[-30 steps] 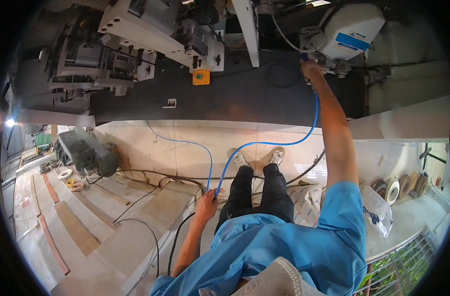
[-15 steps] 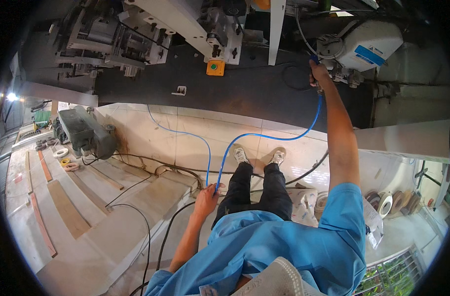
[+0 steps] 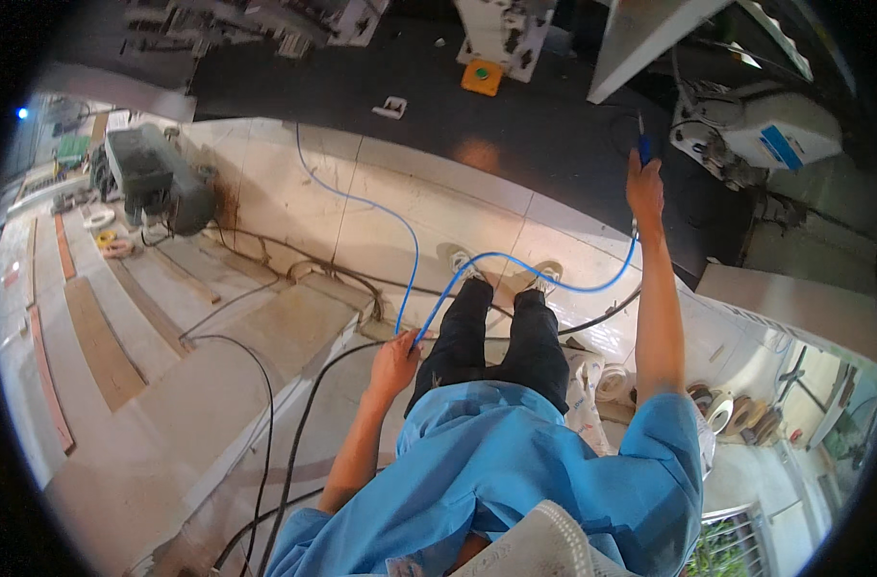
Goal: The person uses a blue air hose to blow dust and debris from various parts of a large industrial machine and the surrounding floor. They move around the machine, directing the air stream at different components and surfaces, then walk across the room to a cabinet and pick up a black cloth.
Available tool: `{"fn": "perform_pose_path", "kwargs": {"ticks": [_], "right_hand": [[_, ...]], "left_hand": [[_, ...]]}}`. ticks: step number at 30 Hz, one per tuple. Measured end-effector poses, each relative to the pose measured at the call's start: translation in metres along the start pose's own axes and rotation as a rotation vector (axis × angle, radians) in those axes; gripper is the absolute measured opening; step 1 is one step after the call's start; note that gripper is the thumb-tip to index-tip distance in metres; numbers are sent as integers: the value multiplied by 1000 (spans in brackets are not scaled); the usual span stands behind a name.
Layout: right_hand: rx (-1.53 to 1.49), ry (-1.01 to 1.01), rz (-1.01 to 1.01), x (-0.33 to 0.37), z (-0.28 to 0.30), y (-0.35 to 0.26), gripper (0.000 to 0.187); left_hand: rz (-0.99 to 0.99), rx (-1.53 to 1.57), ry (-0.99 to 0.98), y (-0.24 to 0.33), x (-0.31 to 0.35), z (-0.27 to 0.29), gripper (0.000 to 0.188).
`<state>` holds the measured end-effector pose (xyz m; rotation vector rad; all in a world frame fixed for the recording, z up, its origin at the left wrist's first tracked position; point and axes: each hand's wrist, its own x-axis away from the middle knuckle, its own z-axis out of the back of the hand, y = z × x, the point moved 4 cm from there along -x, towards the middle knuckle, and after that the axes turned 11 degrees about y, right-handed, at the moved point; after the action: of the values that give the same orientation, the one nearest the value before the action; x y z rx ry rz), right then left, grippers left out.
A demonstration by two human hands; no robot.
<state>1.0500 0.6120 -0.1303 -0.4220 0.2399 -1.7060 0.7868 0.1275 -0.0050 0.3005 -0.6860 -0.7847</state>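
My right hand (image 3: 645,197), stretched forward over the machine's dark bed (image 3: 544,144), is closed around an air blow gun (image 3: 644,147) with a blue body. Its thin nozzle points away from me, to the left of a white motor housing (image 3: 794,132). From below that hand a blue air hose (image 3: 515,257) runs in a slack curve to my left hand (image 3: 394,362). My left fingers are wrapped round the hose, low beside my left thigh. Beyond the left hand, the hose climbs in a loop toward the machine's lower edge.
On the bed are a yellow box with a green button (image 3: 482,77) and a small white bracket (image 3: 390,107). A grey-green motor (image 3: 155,178) stands left, near wooden strips (image 3: 102,337). Black cables (image 3: 309,423) cross the floor beside me. Edging rolls (image 3: 737,415) lie at right.
My right hand has drawn back from the white motor housing, and the blow gun's nozzle now shows. The whole view has shifted, with the machine higher in it. My left hand keeps the hose.
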Motion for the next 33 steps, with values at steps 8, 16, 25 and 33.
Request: {"fn": "perform_pose_path", "kwargs": {"ticks": [8, 16, 25, 33], "right_hand": [[60, -404, 421, 147, -58, -155, 49], [-122, -223, 690, 150, -97, -402, 46], [57, -184, 545, 116, -129, -466, 52], [209, -480, 817, 224, -159, -477, 56]], "left_hand": [[46, 110, 97, -59, -1, 23, 22], [352, 453, 220, -114, -5, 54, 20], [432, 588, 327, -134, -10, 90, 19], [511, 547, 470, -170, -16, 103, 20]]}}
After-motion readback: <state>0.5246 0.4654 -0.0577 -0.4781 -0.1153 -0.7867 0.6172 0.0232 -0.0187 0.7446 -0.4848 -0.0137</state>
